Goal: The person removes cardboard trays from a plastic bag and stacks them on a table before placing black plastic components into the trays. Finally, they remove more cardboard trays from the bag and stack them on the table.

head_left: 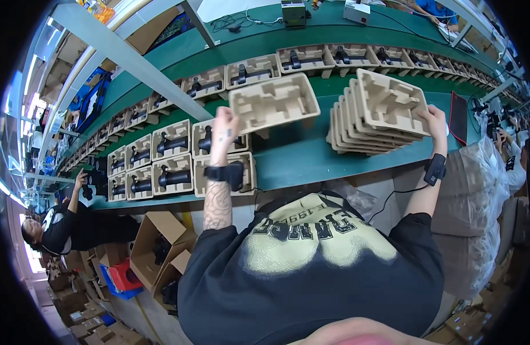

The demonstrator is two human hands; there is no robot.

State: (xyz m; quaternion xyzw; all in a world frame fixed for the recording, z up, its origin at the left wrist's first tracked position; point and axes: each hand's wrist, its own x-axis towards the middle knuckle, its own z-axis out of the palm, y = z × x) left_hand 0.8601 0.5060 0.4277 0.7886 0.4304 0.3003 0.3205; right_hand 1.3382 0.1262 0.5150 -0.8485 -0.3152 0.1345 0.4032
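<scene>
My left hand [225, 125] grips the left end of a beige moulded pulp tray [275, 102], which is tilted above the green table and has shaped hollows with nothing in them. To the right, my right hand [434, 122] is closed on the right edge of another pulp tray [391, 102], the top one of a nested stack [347, 137]. Its fingers are partly hidden by the rim. Below my left forearm, pulp trays holding black cylindrical parts [176, 176] stand in two rows along the table's near edge.
Behind, a long curved row of filled trays [250, 72] runs on the green bench [294, 158]. A metal post [138, 60] slants across the left. A co-worker [75, 224] is at the left, near an open cardboard box [161, 244]. Plastic-wrapped stacks [466, 213] stand at the right.
</scene>
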